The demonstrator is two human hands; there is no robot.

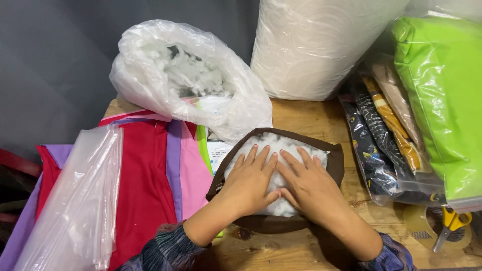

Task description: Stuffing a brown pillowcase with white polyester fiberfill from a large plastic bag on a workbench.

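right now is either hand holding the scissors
No, both the left hand and the right hand press flat on the white stuffing, while the scissors lie apart on the table.

Looks like a small sewing or craft workshop. Wooden table (311,120), fabric stacks (150,185) lower left, stuffing bag (191,75) upper centre, scissors (449,226) lower right.
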